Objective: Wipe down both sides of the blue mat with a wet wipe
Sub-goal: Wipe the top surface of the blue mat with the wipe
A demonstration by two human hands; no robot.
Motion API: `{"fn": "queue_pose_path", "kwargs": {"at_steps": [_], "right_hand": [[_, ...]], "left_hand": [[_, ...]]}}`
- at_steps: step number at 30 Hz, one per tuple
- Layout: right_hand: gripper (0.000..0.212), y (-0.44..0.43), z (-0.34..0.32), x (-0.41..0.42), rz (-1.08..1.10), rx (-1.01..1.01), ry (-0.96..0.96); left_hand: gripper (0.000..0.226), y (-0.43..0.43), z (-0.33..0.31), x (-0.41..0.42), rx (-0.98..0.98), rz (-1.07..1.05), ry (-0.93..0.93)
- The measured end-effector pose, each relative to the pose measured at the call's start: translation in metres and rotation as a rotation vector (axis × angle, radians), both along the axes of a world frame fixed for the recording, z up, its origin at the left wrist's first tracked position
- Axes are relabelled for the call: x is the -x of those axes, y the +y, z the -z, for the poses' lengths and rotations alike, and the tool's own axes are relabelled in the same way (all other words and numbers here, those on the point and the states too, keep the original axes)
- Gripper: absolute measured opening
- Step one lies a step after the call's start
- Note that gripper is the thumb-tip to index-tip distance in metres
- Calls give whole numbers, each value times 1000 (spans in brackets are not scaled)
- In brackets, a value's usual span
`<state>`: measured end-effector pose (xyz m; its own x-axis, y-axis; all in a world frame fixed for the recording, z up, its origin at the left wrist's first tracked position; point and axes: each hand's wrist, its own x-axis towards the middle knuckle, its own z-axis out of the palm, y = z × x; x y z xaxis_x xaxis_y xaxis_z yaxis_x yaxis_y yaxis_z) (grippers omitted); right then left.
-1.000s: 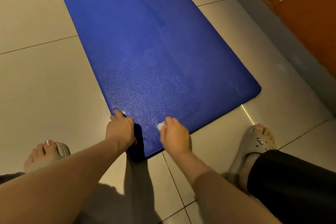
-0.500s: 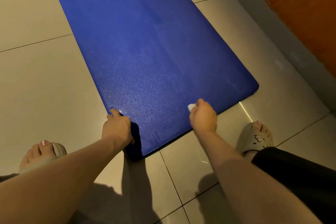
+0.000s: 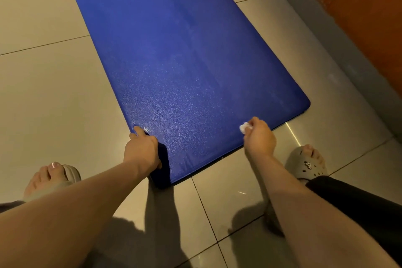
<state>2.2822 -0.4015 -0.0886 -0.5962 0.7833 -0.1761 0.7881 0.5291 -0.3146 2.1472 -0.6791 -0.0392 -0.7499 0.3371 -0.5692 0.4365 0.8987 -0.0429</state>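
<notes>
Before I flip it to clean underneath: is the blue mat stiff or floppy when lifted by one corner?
Probably floppy: the blue mat bends where the left hand grips its corner. Likely light, being thin. Might slide on glossy tiles.

1. The blue mat (image 3: 185,50) lies flat on the tiled floor (image 3: 43,93).
2. The left hand (image 3: 142,151) grips the mat's near-left corner.
3. The right hand (image 3: 258,137) pinches a white wet wipe (image 3: 243,127) at the near edge.
4. Grey sandals (image 3: 304,165) flank the mat.

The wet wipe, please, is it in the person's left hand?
No, the right hand holds the wet wipe at the near edge of the blue mat.
</notes>
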Motion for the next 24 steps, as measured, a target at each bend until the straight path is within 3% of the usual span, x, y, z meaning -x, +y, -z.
{"fn": "queue_pose_path", "kwargs": {"at_steps": [5, 10, 13, 19, 24], "right_hand": [[12, -46, 4, -7, 51, 3, 95], [17, -139, 8, -18, -330, 43, 90], [15, -124, 11, -20, -441, 38, 101], [9, -27, 5, -16, 29, 53, 83], [15, -39, 4, -15, 62, 63, 81]], "left_hand": [[84, 1, 1, 1, -5, -1, 2], [84, 0, 2, 1, -9, -5, 8], [84, -1, 2, 1, -21, -9, 4], [85, -3, 3, 0, -30, -4, 5], [88, -4, 4, 1, -29, 2, -2]]}}
